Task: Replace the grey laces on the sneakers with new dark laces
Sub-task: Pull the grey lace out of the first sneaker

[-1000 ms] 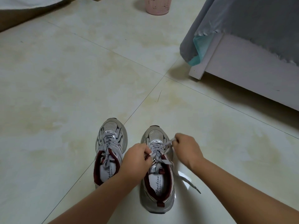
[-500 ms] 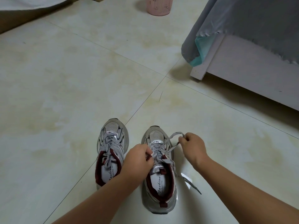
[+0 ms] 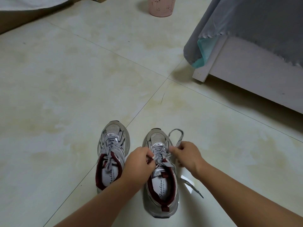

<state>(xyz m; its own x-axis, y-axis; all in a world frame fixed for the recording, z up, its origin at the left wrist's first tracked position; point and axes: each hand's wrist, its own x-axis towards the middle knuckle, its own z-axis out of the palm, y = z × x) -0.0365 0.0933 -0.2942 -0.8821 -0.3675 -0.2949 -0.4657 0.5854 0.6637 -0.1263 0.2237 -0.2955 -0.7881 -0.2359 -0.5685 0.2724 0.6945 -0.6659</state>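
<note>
Two sneakers stand side by side on the floor (image 3: 65, 95): left sneaker (image 3: 113, 145), right sneaker (image 3: 161, 190). A bin (image 3: 161, 7) stands behind; furniture, apparently a bed (image 3: 262, 76), far right.

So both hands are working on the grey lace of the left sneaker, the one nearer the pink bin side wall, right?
Not quite. In the head view, the left hand and the right hand are on the grey lace of the right sneaker, the one nearer the bed; the left sneaker sits untouched beside it, fully laced.
</note>
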